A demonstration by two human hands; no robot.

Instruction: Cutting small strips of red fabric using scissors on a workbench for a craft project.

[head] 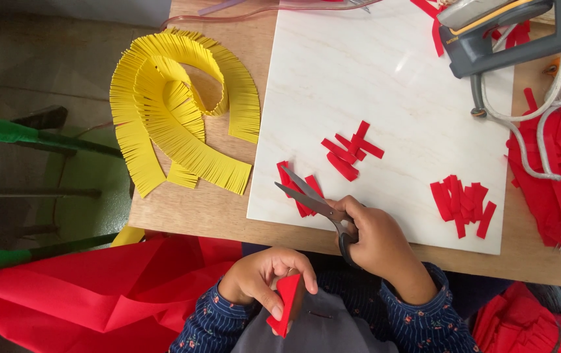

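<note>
Fringed paper [182, 111] lies left of the board [385, 78] (paper pieces [349, 150] on it).

The scissors [313, 199] have shiny metal blades. The red strips [461, 202] are matt paper on a glossy marble-look board [385, 72]. The table [195, 209] is wood.

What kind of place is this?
Probably a home craft table: fringed yellow paper strips, cut red paper pieces on a white board, a glue gun, and scissors in the right hand.
</note>
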